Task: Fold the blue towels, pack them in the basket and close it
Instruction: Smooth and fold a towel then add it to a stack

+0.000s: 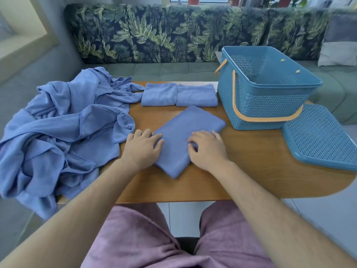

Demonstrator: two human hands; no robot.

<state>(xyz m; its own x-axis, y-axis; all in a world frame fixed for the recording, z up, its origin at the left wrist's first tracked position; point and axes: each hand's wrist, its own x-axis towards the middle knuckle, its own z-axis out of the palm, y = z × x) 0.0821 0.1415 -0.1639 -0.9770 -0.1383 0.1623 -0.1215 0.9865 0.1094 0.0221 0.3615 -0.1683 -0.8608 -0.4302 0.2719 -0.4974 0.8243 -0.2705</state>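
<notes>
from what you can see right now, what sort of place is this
Most likely a home living room. A sofa with leaf-print back cushions runs behind the wooden table, plant pots stand behind the sofa, and a loose pile of blue towels lies on the table.

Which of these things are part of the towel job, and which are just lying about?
Job: folded blue cloth towel under left hand and right hand; two folded blue towels behind it; heap of unfolded blue towels; blue perforated plastic basket with orange handles; blue perforated lid beside it.
Lying about: leaf-print sofa; grey cushion.
</notes>
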